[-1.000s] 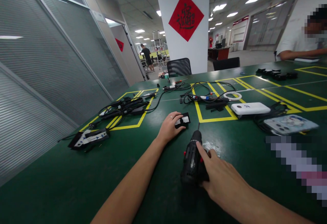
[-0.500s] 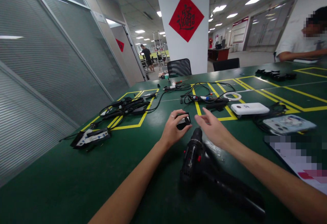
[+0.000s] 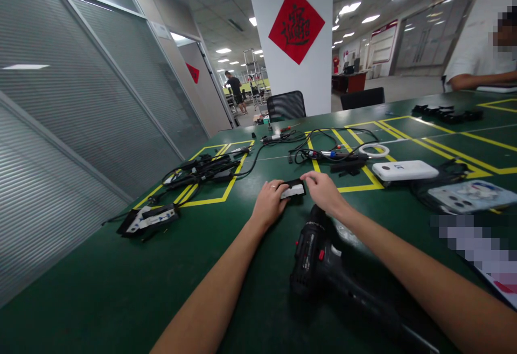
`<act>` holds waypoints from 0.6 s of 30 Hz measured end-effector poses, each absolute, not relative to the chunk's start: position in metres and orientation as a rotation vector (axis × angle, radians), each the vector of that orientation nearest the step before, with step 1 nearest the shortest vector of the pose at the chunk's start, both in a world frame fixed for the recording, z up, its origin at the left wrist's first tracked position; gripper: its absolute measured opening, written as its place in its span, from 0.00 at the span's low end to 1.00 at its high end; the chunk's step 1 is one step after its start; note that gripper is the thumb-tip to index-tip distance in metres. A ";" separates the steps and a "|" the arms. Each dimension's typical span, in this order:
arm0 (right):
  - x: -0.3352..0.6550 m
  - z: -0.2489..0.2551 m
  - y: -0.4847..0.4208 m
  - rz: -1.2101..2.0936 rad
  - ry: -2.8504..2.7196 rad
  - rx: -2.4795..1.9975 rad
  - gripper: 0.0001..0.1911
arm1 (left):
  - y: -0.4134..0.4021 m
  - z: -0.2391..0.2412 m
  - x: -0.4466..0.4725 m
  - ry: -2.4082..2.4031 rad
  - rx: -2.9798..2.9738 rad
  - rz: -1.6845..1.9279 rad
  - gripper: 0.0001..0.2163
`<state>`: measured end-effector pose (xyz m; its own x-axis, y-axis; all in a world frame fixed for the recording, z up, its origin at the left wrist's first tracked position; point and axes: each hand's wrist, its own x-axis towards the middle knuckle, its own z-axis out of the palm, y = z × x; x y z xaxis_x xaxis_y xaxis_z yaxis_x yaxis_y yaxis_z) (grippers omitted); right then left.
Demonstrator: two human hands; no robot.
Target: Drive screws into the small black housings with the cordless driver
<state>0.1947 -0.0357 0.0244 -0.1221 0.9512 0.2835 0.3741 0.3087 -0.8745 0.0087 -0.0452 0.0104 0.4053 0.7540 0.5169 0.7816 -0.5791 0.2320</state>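
Note:
My left hand [image 3: 268,203] is closed on the left end of a small flat black part with a white face [image 3: 294,190], low over the green table. At the part's far right corner, my right hand [image 3: 323,191] has its thumb and fingertips pressed together. Whatever is in that pinch, if anything, is too small to make out. Just below my right hand, a black cordless drill [image 3: 309,259] lies on its side, chuck pointing away from me and handle stretching to the lower right.
Tangled black cables [image 3: 202,171] lie left and ahead. A black-and-white bracket piece [image 3: 149,218] sits at left. On the right are a white power bank [image 3: 404,172], a phone in a patterned case [image 3: 472,196] and a white ring [image 3: 374,151]. Another person [image 3: 476,68] sits far right.
My right hand has gone from spread fingers to a pinch at the part's corner. The part now lies flatter, with more white showing; my left hand still holds it.

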 end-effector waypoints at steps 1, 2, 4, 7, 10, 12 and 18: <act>0.197 0.022 -0.035 0.764 -1.750 -1.247 0.15 | -0.041 0.007 0.006 -1.459 -2.613 -0.925 0.13; 0.199 0.020 -0.035 0.731 -1.827 -1.275 0.15 | -0.039 0.004 0.005 -1.488 -2.634 -0.959 0.12; 0.201 0.018 -0.033 0.666 -1.955 -1.289 0.15 | -0.038 0.002 0.006 -1.521 -2.664 -1.076 0.10; 0.203 0.021 -0.029 0.577 -2.076 -1.266 0.15 | -0.040 0.001 0.010 -1.552 -2.724 -1.214 0.11; 0.206 0.027 -0.031 0.490 -2.101 -1.225 0.14 | -0.041 -0.001 0.012 -1.624 -2.758 -1.250 0.18; 0.214 0.030 -0.039 0.424 -2.055 -1.214 0.14 | -0.039 -0.003 0.012 -1.676 -2.747 -1.263 0.20; 0.254 0.023 -0.080 0.200 -1.724 -1.331 0.20 | -0.034 0.005 0.004 -1.921 -2.655 -1.279 0.28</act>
